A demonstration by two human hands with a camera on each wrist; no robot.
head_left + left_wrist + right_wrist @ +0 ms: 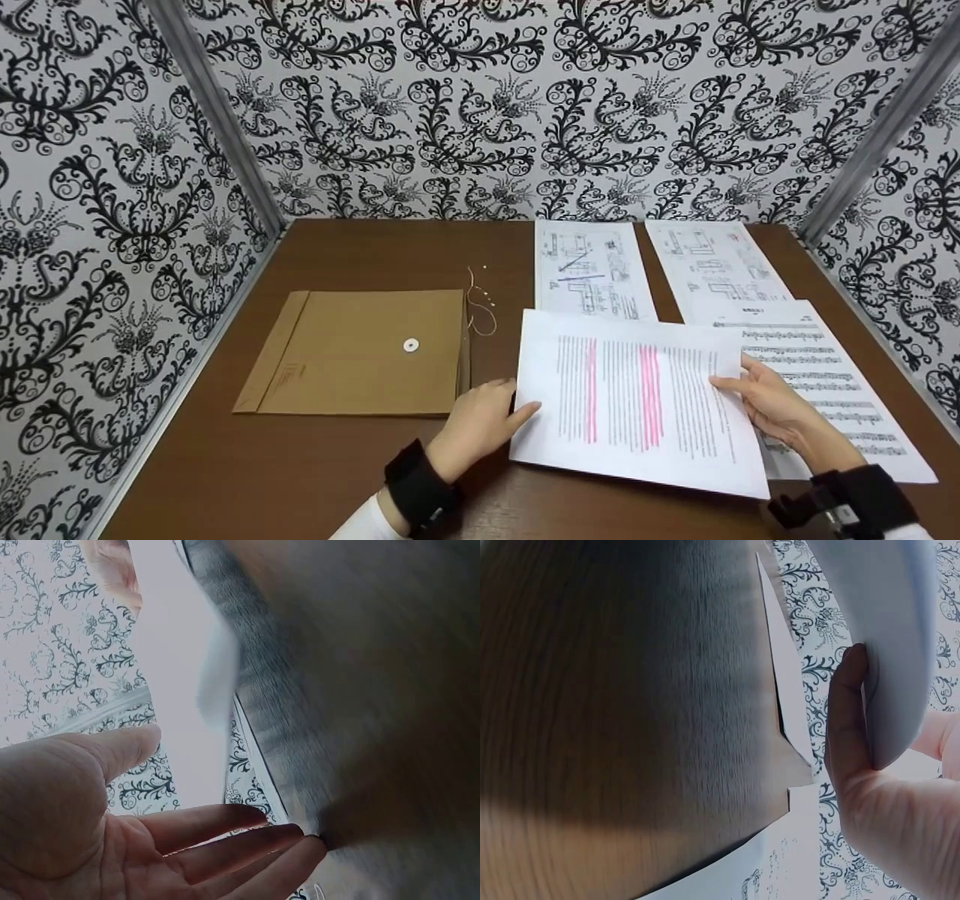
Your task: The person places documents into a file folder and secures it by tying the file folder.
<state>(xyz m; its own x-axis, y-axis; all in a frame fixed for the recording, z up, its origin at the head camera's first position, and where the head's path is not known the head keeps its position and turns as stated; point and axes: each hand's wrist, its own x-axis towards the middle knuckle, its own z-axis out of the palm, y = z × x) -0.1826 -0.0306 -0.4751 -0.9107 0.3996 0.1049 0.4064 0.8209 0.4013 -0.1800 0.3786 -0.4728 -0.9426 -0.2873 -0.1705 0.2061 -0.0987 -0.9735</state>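
A white text sheet with pink highlighted lines (pixel 637 397) lies tilted over the table's front right. My right hand (pixel 772 401) pinches its right edge, thumb on top and fingers underneath. In the right wrist view the sheet (pixel 885 630) curves over those fingers (pixel 847 727). My left hand (pixel 480 424) sits at the sheet's left edge with one digit lying on the paper. In the left wrist view that hand (pixel 112 840) shows straight fingers and a thumb spread apart, with a blurred paper edge (pixel 217 682) above them.
A kraft envelope (pixel 360 352) with a white button lies left of my hands, a loose string (pixel 480 307) by its right edge. Two diagram sheets (pixel 589 270) (pixel 712 262) lie at the back. Sheet music (pixel 840 390) lies under the held sheet. Patterned walls enclose the brown table (pixel 375 247).
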